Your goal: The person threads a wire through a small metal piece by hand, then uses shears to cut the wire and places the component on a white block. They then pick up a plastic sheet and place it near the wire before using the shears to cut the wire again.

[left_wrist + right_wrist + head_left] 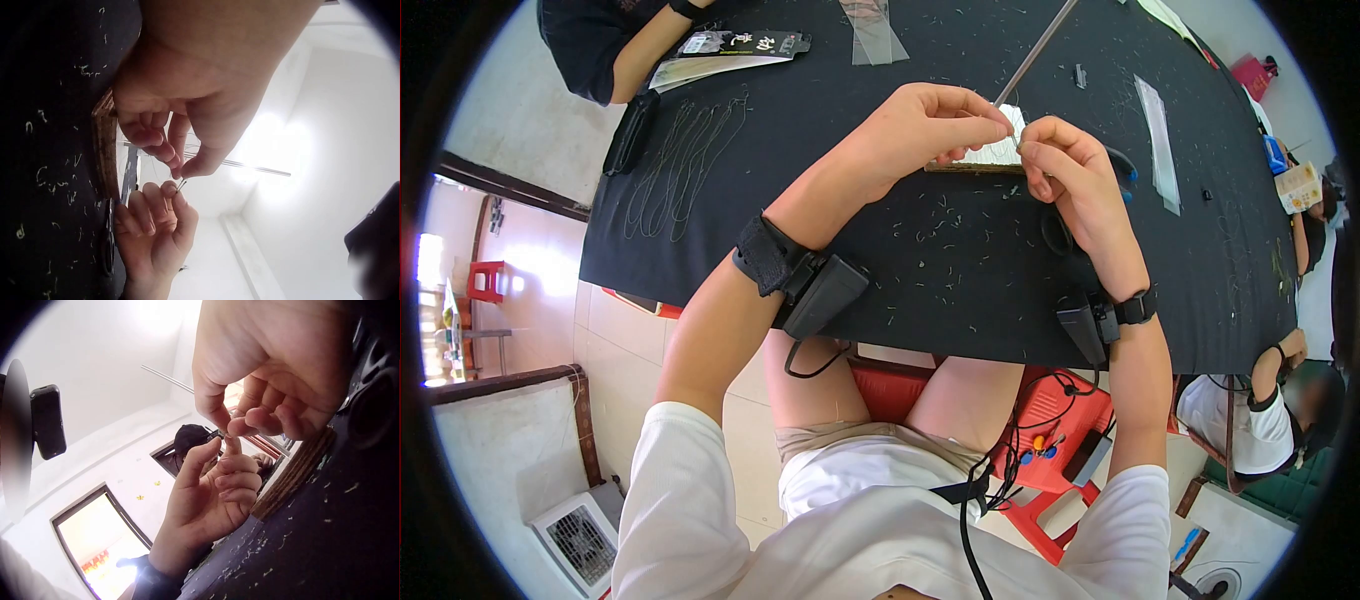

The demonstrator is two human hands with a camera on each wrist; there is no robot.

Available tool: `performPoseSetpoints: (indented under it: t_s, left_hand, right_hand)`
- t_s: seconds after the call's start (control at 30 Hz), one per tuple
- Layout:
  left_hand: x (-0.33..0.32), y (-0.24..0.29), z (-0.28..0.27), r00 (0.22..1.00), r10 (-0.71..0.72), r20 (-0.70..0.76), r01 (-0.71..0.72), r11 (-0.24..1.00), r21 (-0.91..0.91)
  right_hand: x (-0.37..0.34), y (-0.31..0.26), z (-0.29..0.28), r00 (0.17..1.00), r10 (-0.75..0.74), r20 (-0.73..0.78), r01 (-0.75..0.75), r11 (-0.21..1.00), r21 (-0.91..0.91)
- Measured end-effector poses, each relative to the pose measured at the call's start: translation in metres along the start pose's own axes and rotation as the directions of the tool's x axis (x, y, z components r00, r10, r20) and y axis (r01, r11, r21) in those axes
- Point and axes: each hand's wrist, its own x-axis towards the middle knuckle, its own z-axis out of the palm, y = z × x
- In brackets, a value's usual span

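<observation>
Above the table, my left hand (925, 130) and right hand (1085, 180) meet fingertip to fingertip. Between them shows a tiny thin piece (181, 184), like a short pair of fine strands, pinched by thumb and forefinger of each hand; its exact kind I cannot tell. The other fingers of both hands are loosely curled. Just beyond the hands lies a block (975, 168) with a white top and a brown layered edge, partly hidden by them. A slim metal rod (1035, 55) slants up behind the left fingertips.
Pale scraps (940, 230) litter the black cloth (830, 200). Loops of fine thread (685, 165) lie at left, near a black printed package (745, 43). Clear strips (1157, 145) lie at right. Blue handles (1125, 170) show behind my right hand. Other people sit around the table.
</observation>
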Motion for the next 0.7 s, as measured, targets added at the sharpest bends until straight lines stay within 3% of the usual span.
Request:
performPoseSetpoints:
  t_s: [0.7]
  left_hand:
    - [0.0008,-0.0033,-0.002,0.996,0.062,0.062,-0.061,0.998,-0.021]
  right_hand:
    - [0.001,0.0034,-0.002,1.0,-0.005,-0.006,0.005,0.999,-0.054]
